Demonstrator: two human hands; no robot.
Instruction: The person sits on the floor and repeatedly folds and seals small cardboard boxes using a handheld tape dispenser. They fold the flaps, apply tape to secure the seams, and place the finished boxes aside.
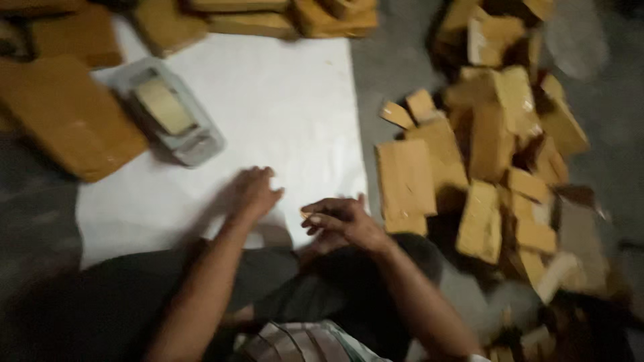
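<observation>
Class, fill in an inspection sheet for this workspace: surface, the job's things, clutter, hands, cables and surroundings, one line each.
Surface: white sheet spread on a grey floor.
Job's things: grey tray-like holder on the sheet with a tan block in it.
Clutter: loose heap of tan blocks to the right; flat tan slabs along the left and top edges.
Hands: left hand rests on the sheet, empty; right hand curled, contents too blurred to tell.
Cables: nothing seen.
Surroundings: dim, blurred; the person's dark-clothed legs at the bottom.
</observation>
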